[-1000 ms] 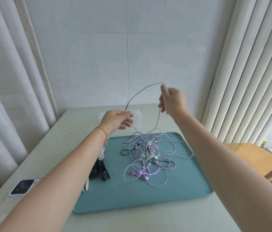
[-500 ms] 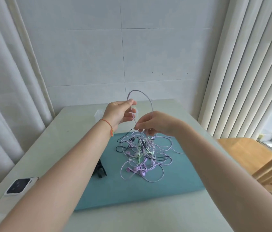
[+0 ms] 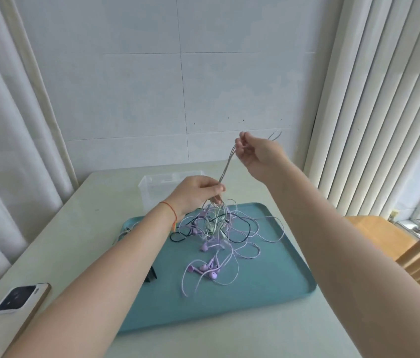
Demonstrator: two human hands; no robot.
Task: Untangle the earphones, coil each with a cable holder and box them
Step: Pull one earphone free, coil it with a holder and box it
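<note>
Teal tray (image 3: pixel 276 285); lilac, pale-green and black earphone tangle (image 3: pixel 216 228); clear box (image 3: pixel 152 187); orange-red wrist string (image 3: pixel 170 210)

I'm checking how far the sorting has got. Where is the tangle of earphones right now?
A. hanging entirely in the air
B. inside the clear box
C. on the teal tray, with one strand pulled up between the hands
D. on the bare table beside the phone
C: the tangle of earphones lies on the teal tray, and the left hand and right hand hold a strand taut above it.

no readable text, labels or numbers
</note>
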